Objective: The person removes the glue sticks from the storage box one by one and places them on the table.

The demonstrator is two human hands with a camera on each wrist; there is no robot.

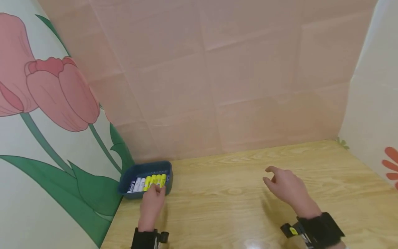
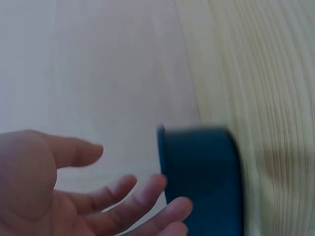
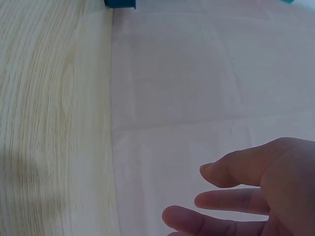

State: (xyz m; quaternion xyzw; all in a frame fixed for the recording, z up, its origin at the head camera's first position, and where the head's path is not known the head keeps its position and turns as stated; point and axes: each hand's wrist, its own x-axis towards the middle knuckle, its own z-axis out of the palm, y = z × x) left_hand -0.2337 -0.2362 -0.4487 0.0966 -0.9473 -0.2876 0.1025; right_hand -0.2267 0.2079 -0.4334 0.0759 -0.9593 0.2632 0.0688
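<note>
Head view has the dark blue bin (image 1: pixel 146 167) at the back left of the wooden table (image 1: pixel 224 193), right by the pink sheet (image 1: pixel 211 76), and look at that row inside: white tubes (image 1: pixel 138 184) on the left, yellow tubes (image 1: pixel 153 179) on the right, lined up side by side! Here's the left hand (image 1: pixel 152 203) at the bin's near rim, fingers pointing toward the yellow tubes and covering the lower ends of some of them. Over to the left wrist view, where thumb and fingers are spread well apart, the fingers loosely bent and overlapping the bin's wall; whether the tips touch it, I can't tell.

Across the table, the right hand (image 1: pixel 289 186) hovers over the right half, well apart from the bin. Its wrist view shows thumb and fingers apart too, gently bent, with just a corner of the bin peeking in at the top edge. Each wrist wears a black strap (image 1: pixel 323 230). Big pink tulips (image 1: pixel 62 93) fill the left wall, while red petals (image 1: pixel 391 165) brighten the right one!
</note>
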